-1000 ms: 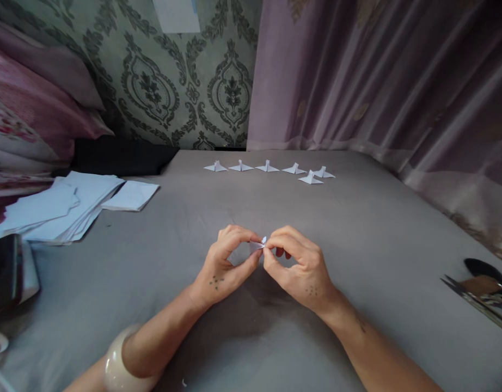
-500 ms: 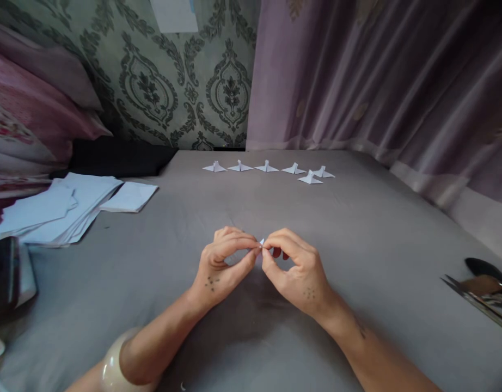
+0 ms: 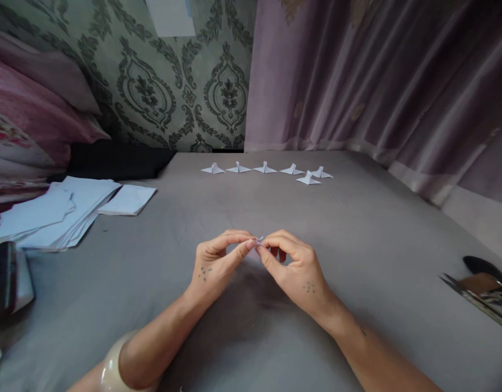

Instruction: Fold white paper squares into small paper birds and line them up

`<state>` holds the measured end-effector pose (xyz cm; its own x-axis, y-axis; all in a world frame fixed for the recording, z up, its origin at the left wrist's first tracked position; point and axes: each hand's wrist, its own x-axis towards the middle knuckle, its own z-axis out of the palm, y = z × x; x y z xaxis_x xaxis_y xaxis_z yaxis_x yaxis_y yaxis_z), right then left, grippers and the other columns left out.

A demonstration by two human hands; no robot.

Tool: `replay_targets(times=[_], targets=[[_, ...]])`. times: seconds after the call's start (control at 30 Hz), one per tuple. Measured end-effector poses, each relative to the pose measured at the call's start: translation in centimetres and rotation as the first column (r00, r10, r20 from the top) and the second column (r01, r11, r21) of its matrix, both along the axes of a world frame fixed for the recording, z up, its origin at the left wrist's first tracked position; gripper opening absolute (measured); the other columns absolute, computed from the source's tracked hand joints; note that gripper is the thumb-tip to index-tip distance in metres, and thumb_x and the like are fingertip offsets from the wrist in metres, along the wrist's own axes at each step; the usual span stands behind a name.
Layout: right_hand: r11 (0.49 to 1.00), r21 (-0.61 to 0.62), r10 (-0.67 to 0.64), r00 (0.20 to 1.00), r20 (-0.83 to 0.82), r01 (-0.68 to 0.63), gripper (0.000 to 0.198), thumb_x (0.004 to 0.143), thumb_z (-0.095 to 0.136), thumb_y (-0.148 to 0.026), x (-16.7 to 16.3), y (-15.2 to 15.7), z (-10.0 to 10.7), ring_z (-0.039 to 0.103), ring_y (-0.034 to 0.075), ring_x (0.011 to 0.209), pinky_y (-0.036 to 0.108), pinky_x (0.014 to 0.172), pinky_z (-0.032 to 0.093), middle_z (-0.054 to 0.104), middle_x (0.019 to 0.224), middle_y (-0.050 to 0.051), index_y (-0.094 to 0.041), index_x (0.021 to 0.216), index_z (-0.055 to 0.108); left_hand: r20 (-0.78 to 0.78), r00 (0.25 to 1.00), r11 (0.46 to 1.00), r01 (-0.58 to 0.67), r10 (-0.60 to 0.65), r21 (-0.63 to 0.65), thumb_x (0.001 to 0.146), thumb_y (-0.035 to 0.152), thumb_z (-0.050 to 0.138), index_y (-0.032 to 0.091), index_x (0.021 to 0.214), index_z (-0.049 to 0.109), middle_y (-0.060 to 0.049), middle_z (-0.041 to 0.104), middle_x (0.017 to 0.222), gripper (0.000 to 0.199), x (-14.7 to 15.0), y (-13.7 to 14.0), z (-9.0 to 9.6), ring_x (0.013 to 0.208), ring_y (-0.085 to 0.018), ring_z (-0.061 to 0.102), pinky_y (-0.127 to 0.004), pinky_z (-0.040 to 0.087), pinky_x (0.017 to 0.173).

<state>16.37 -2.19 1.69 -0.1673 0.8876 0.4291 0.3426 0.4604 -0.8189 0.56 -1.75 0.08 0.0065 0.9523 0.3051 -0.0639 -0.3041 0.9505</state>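
Between my fingertips is a small piece of folded white paper (image 3: 259, 240), mostly covered by the fingers, so its full shape is hidden. My left hand (image 3: 220, 258) pinches it from the left with thumb and forefinger. From the right, my right hand (image 3: 292, 261) pinches the same paper, its other fingers curled underneath. Both hands hover low over the middle of the grey cloth surface (image 3: 185, 212). Beyond them, several folded white paper cranes (image 3: 264, 167) stand in a row near the far edge, and one crane (image 3: 308, 178) sits slightly in front of the others.
On the left lie a pile of white paper sheets (image 3: 67, 209) and a smaller paper stack (image 3: 128, 200). A dark phone-like object (image 3: 1, 277) rests at the left edge. Scissors-like blades (image 3: 459, 287) and other items lie far right. A purple curtain (image 3: 336, 81) hangs behind.
My left thumb has shifted up along the paper, and the left hand is turned slightly. The paper's visible tip now slants rather than pointing up. The cranes have stayed put.
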Motion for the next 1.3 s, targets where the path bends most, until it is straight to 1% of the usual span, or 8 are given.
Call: replay_targets(times=[0.1,0.2,0.27,0.37,0.67,0.8,1.0,1.3], targets=[[0.994,-0.104,-0.028,0.999,-0.03,0.025,0.007,0.082,0.063,-0.023,0.1,0.1,0.1,0.059,0.013,0.075,0.025,0.062,0.045,0.063,0.088,0.003,-0.02,0.078,0.069,0.08,0.996,0.994,-0.03,0.039,-0.109,0.076,0.018,0.071,0.025,0.077,0.075,0.0,0.073,0.083,0.008,0.2,-0.1,-0.1,0.082,-0.014,0.066,-0.023,0.05,0.078],[0.983,-0.185,-0.032,0.994,-0.104,0.013,0.007,0.079,0.066,-0.024,0.2,0.2,0.2,0.061,0.015,0.092,0.027,0.079,0.047,0.065,0.101,0.004,-0.021,0.075,0.069,0.143,0.989,0.985,-0.022,0.047,-0.174,0.075,0.019,0.073,0.024,0.076,0.076,0.0,0.074,0.082,0.005,0.3,-0.1,-0.1,0.081,-0.013,0.066,-0.022,0.051,0.077],[0.971,-0.237,-0.013,0.985,-0.171,-0.028,0.008,0.079,0.066,-0.024,0.2,0.2,0.3,0.063,0.016,0.093,0.028,0.085,0.046,0.067,0.098,0.004,-0.021,0.073,0.069,0.185,0.982,0.979,-0.004,0.042,-0.203,0.074,0.02,0.074,0.023,0.076,0.075,-0.001,0.074,0.082,0.004,0.3,-0.1,-0.2,0.08,-0.013,0.066,-0.022,0.052,0.076],[0.96,-0.275,-0.019,0.972,-0.233,-0.047,0.008,0.077,0.068,-0.025,0.2,0.3,0.4,0.064,0.015,0.085,0.028,0.081,0.048,0.068,0.087,0.002,-0.02,0.071,0.069,0.247,0.968,0.973,0.02,0.039,-0.231,0.073,0.021,0.075,0.022,0.077,0.075,-0.001,0.074,0.08,0.004,0.5,-0.1,-0.2,0.079,-0.013,0.067,-0.023,0.052,0.076],[0.988,-0.152,-0.055,0.97,-0.236,0.019,0.01,0.077,0.068,-0.02,0.0,0.1,0.5,0.061,0.013,0.078,0.027,0.077,0.048,0.063,0.081,0.0,-0.02,0.067,0.065,0.284,0.959,0.97,0.082,-0.013,-0.231,0.074,0.021,0.075,0.021,0.081,0.073,-0.002,0.073,0.089,0.008,0.8,-0.1,-0.1,0.086,-0.013,0.066,-0.023,0.052,0.079],[0.993,-0.119,-0.022,0.971,-0.236,-0.006,0.01,0.078,0.067,-0.019,0.0,0.0,0.5,0.061,0.013,0.076,0.028,0.074,0.049,0.063,0.081,0.0,-0.021,0.068,0.066,0.262,0.964,0.965,0.1,-0.034,-0.243,0.074,0.022,0.074,0.021,0.08,0.073,-0.002,0.073,0.083,0.006,0.6,-0.1,-0.2,0.08,-0.014,0.066,-0.025,0.053,0.077],[0.988,-0.155,-0.02,0.979,-0.202,-0.012,0.011,0.082,0.062,-0.022,0.0,-0.1,0.5,0.061,0.015,0.082,0.031,0.078,0.05,0.063,0.086,0.002,-0.022,0.074,0.07,0.256,0.965,0.959,0.022,0.053,-0.282,0.069,0.022,0.078,0.022,0.073,0.076,-0.002,0.075,0.077,0.005,0.8,-0.1,0.1,0.078,-0.015,0.067,-0.026,0.053,0.076],[0.982,-0.191,-0.048,0.975,-0.219,0.006,0.013,0.08,0.063,-0.022,0.0,-0.1,0.3,0.061,0.014,0.081,0.03,0.08,0.05,0.063,0.086,0.002,-0.021,0.068,0.066,0.356,0.933,0.938,0.079,0.049,-0.337,0.065,0.021,0.081,0.022,0.072,0.076,-0.003,0.076,0.076,0.009,1.1,-0.2,0.5,0.078,-0.016,0.069,-0.027,0.053,0.077]])
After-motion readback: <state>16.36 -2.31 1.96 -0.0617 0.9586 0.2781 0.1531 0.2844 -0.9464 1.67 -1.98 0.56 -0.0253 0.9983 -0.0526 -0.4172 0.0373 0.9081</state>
